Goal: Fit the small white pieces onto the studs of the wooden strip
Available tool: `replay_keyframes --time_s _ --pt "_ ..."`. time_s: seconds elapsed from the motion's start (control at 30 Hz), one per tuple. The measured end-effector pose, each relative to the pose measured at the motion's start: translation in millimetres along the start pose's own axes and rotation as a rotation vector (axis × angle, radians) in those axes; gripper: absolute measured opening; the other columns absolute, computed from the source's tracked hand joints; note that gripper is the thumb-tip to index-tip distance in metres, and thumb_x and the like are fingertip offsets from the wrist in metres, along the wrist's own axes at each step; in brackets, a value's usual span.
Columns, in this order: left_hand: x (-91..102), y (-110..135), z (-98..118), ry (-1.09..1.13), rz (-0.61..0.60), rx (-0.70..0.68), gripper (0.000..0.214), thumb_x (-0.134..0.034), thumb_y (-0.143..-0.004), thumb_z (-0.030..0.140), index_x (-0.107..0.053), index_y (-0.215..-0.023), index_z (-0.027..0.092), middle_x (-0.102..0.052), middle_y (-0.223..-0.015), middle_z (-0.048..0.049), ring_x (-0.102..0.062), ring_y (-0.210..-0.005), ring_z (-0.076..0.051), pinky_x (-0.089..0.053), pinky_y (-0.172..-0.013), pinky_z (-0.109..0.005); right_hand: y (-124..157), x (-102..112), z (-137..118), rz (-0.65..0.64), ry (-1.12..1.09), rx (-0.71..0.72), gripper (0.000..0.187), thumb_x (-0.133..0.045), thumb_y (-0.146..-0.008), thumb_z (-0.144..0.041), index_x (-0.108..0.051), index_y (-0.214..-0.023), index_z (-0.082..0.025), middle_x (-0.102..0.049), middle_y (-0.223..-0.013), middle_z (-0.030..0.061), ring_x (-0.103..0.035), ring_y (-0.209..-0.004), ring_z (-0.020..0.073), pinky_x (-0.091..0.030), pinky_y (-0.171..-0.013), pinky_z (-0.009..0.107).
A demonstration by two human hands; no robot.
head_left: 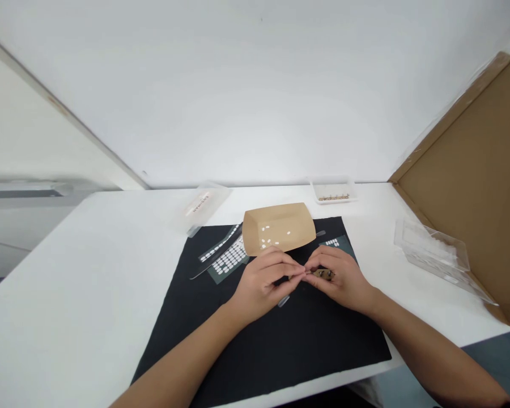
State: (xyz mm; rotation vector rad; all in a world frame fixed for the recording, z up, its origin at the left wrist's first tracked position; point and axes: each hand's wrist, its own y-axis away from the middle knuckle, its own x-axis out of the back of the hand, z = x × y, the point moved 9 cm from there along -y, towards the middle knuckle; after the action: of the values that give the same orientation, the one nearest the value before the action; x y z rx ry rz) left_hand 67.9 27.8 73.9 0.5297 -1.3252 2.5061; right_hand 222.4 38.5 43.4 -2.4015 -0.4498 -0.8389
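My left hand (268, 279) is closed in a pinch, its thumb and fingertips pressed together against the fingertips of my right hand. Whatever sits in that pinch is hidden. In my right hand (343, 279), closed from the other side, is a small tan piece with dark bits on it (324, 274), partly covered by the fingers. Just beyond the hands stands a brown paper tray (300, 218) with several small white ovals (267, 242) in it. Below the fingertips, a small flat shiny piece (284, 301) lies on the black mat (276, 345).
Left of the tray, dark pointed tweezers (216, 256) lie across green sheets of white oval stickers (230, 259). Another sticker sheet (344, 243) is behind my right hand. Around the mat are a plastic bag (204, 204), a clear box of small pieces (334, 190), clear cases (433, 249) and cardboard (467, 187).
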Motion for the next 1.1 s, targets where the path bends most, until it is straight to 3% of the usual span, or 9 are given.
replay_keyframes --time_s 0.27,0.63,1.1 --pt "-0.1 -2 8 -0.013 -0.002 -0.054 0.024 -0.079 -0.090 0.005 -0.076 -0.109 0.021 -0.081 -0.093 -0.0045 -0.072 -0.080 -0.015 -0.061 -0.074 -0.030 -1 0 -4 0.014 -0.010 0.024 0.008 -0.075 -0.100 -0.032 -0.075 -0.106 -0.025 -0.073 -0.096 0.0033 -0.068 -0.084 0.0177 -0.054 -0.079 0.032" --pt "2.2 -3 11 -0.058 -0.005 -0.095 0.022 -0.082 -0.088 0.008 -0.078 -0.105 0.021 -0.083 -0.093 -0.0034 -0.073 -0.079 -0.015 -0.061 -0.074 -0.029 -2 -4 2 -0.021 -0.244 -0.042 0.004 -0.077 -0.099 -0.027 -0.075 -0.100 -0.024 -0.070 -0.091 0.0021 -0.068 -0.084 0.0165 -0.054 -0.077 0.030" --pt "1.0 -2 9 -0.086 -0.017 -0.074 0.021 -0.080 -0.094 0.014 -0.075 -0.112 0.022 -0.084 -0.105 -0.0052 -0.077 -0.090 -0.017 -0.063 -0.086 -0.036 -4 6 1 0.014 -0.220 -0.030 0.003 -0.072 -0.098 -0.024 -0.074 -0.096 -0.024 -0.070 -0.091 0.0034 -0.066 -0.078 0.0159 -0.055 -0.071 0.030"
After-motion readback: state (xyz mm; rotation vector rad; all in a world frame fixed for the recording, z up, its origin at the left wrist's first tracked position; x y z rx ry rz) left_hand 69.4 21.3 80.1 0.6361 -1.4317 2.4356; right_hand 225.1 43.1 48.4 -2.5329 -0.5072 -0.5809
